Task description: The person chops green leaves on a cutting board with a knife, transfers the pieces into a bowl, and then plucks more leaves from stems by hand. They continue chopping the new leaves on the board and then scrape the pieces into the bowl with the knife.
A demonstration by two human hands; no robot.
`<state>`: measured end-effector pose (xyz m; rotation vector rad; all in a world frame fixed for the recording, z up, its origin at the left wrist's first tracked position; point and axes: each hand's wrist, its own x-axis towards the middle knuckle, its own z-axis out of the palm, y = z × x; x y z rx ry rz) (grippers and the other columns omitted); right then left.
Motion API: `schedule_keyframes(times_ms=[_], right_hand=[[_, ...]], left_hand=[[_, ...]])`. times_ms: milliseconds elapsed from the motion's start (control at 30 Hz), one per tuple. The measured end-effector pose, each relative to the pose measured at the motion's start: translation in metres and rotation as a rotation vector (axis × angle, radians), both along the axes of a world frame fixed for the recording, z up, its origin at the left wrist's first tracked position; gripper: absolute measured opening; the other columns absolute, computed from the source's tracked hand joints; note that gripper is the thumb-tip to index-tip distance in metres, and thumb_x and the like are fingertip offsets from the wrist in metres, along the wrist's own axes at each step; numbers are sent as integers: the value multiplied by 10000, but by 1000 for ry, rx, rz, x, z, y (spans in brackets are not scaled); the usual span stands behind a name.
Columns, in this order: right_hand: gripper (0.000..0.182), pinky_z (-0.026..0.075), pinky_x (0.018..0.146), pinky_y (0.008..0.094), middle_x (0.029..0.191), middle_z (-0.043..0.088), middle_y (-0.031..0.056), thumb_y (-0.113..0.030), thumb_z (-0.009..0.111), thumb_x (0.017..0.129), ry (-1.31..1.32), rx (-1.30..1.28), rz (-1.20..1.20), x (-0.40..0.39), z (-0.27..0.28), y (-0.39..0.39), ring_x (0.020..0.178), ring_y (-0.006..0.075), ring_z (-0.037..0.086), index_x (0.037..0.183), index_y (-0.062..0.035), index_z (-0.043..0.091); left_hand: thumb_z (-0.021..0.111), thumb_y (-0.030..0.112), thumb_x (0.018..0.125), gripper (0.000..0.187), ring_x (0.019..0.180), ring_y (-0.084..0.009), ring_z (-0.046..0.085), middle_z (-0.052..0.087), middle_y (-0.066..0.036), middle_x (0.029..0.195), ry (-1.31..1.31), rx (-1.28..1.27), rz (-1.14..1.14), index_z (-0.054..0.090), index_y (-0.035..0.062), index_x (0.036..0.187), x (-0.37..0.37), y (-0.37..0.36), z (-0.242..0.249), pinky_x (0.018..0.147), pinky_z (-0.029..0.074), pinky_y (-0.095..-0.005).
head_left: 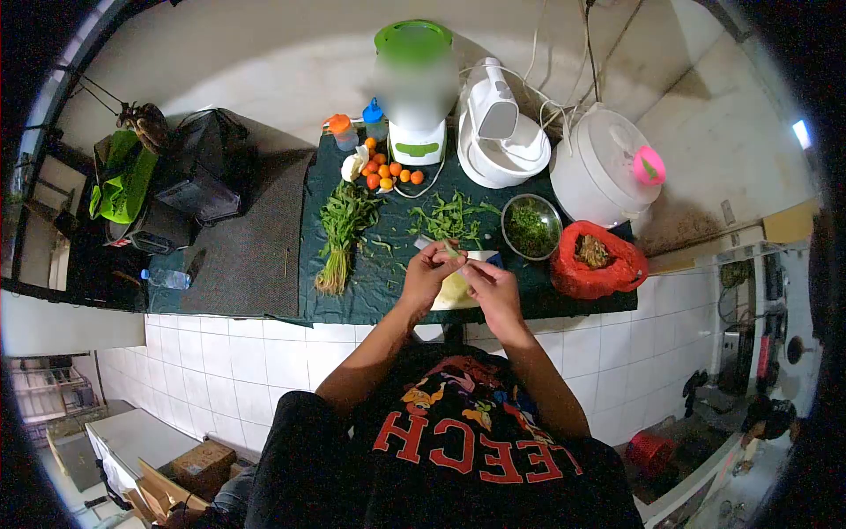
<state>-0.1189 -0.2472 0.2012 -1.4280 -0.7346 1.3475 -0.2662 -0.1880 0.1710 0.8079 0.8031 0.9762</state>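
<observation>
My left hand (431, 271) and my right hand (492, 290) come together over the front of the table, both with fingers closed. My left fingers pinch a small pale green piece (452, 252), perhaps part of a vegetable. Against it press my right fingertips; what they hold, if anything, is hidden. A flat shiny edge (423, 241) shows beside my left fingers, too small to name. Below the hands lies a pale yellow item (453, 293), partly covered. Loose green leaves (454, 216) are spread just beyond, with a bunch of leafy greens (342, 231) to the left.
A steel bowl of chopped greens (531, 227) and a red bag (599, 262) stand at right. Behind are orange tomatoes (385, 173), a green-and-white appliance (417, 132), a stand mixer (498, 119) and a white lidded container (604, 163). A plastic bottle (166, 279) lies far left.
</observation>
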Motion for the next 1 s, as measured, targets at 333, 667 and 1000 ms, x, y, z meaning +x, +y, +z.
schedule_keyframes(times_ms=[333,667,1000], right_hand=[[228,551,720,419,871,740,188,-197,701,932,-802,261,172,17,-2,-10,781,354,723,1038,-1,754],[220,543,717,488,874,715,230,-212,676,932,-921,264,467,39,-3,-11,795,427,692,937,-2,741],[288,484,620,459,734,664,222,-268,662,957,-750,122,688,19,-48,11,642,337,650,895,6,725]], left_hand=[[839,148,871,524,858,-98,647,740,-91,1058,105,-182,-103,602,35,1325,-9,-12,-21,764,502,-247],[792,246,819,369,1103,-364,650,712,-105,1151,754,1114,-264,710,95,1146,-23,-14,-11,964,522,-439],[779,103,828,212,887,-336,711,753,-132,993,814,867,-292,770,75,1037,-50,-15,-28,796,568,-405]])
